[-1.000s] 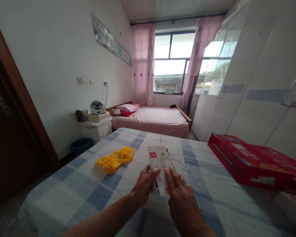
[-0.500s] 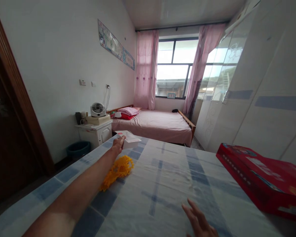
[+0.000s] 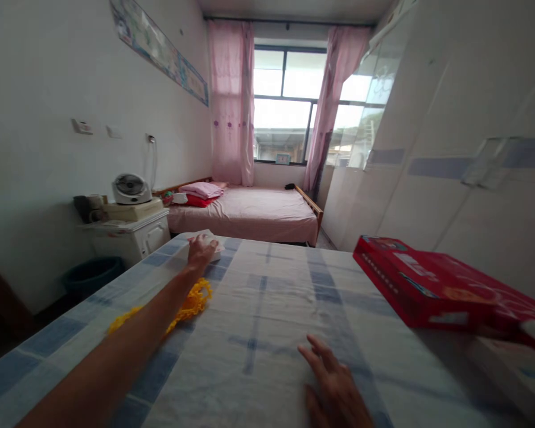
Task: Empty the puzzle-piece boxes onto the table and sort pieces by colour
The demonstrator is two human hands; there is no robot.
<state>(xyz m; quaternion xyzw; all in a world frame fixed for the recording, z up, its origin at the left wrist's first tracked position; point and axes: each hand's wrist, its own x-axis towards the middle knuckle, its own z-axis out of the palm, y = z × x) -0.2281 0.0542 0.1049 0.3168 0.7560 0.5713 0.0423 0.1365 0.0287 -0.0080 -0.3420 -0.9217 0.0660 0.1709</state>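
Observation:
At the far left corner of the table, my left hand [image 3: 200, 251] grips a flat white box [image 3: 214, 255] with printing on its top; blur and the hand hide most of it. A heap of knobbly yellow pieces [image 3: 197, 302] lies beneath my left forearm, which covers its middle. My right hand [image 3: 334, 380] is open at the near side, fingers apart and holding nothing, over the checked tablecloth [image 3: 271, 309]. To its right lies a big red box [image 3: 421, 282] with white lettering.
A pale box [image 3: 515, 362] lies at the right edge, nearer than the red one. Beyond the table stand a pink-covered bed [image 3: 249, 211], a nightstand [image 3: 154, 235] with a fan [image 3: 131, 188], and a dark bin [image 3: 91, 273]. White wardrobes [image 3: 428, 119] line the right side.
The view has turned right. My left hand now lies over the top of the white box instead of at its near edge. More of my right hand shows.

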